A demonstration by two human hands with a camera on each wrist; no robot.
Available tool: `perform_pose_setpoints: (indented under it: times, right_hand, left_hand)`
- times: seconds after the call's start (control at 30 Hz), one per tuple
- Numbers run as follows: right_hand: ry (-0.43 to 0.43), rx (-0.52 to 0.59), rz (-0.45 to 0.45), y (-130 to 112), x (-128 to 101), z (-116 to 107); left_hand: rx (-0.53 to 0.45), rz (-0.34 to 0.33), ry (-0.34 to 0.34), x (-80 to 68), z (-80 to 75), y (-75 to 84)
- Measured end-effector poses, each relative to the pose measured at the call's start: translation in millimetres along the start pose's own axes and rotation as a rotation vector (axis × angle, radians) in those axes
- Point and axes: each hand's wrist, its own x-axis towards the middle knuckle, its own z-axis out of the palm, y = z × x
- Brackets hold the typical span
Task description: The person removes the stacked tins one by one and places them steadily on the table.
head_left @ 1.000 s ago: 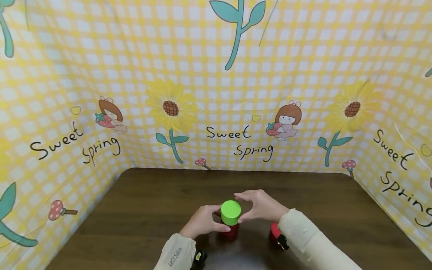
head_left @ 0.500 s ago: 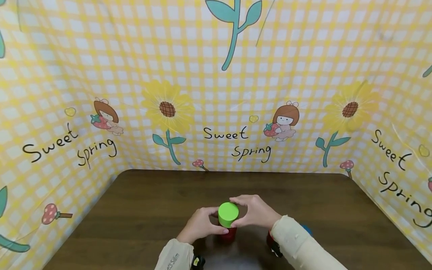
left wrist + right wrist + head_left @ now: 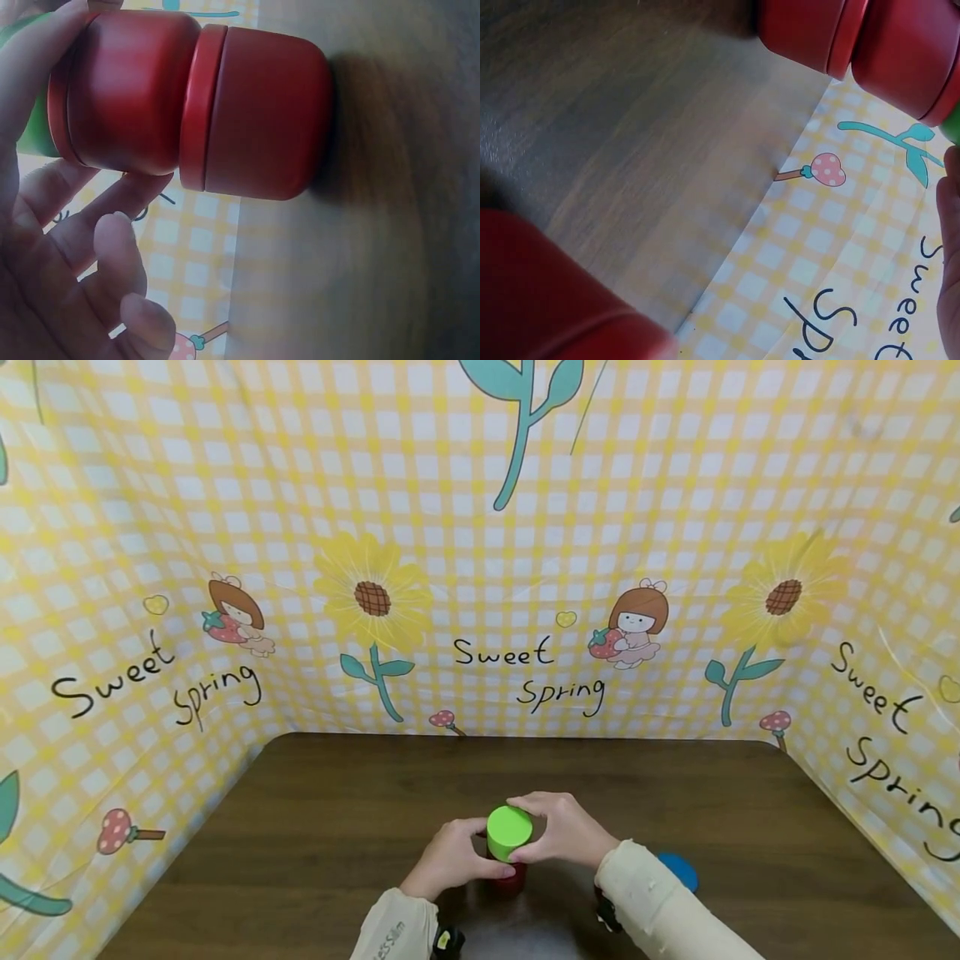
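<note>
A green cup (image 3: 510, 832) sits on top of a stack of two red cups (image 3: 511, 881) standing near the front middle of the brown table (image 3: 337, 810). My left hand (image 3: 459, 855) grips the stack from the left. In the left wrist view its thumb and fingers (image 3: 112, 225) curl round the upper red cup (image 3: 127, 97), above the lower red cup (image 3: 262, 112). From the right, my right hand (image 3: 553, 828) curls its fingers round the green cup. The right wrist view shows the red stack (image 3: 847, 34) and a sliver of the green cup (image 3: 952, 126).
A blue round piece (image 3: 679, 870) lies on the table right of my right sleeve. Another red piece (image 3: 547, 300) sits close under my right wrist, mostly hidden in the head view. Yellow checked cloth walls (image 3: 480, 568) enclose the table on three sides.
My right hand closed in from a looser spread onto the green cup. Both hands drew tighter round the stack. The blue piece came into view beside my right sleeve.
</note>
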Motion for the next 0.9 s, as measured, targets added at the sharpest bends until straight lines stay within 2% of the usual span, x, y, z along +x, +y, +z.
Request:
perform_pose_setpoints:
  times: [0.37, 0.6, 0.9]
  right_hand:
    - [0.022, -0.01, -0.014, 1.3, -1.7, 2.0]
    - [0.026, -0.021, -0.001, 3.3, -3.8, 0.1]
    - [0.023, -0.011, -0.008, 3.7, -2.1, -1.1]
  left_hand:
    - [-0.014, 0.008, -0.025, -1.7, -0.4, -1.8]
    - [-0.044, -0.018, -0.06, -0.9, -3.0, 0.6]
    - [-0.038, -0.03, -0.061, 0.9, -2.9, -0.2]
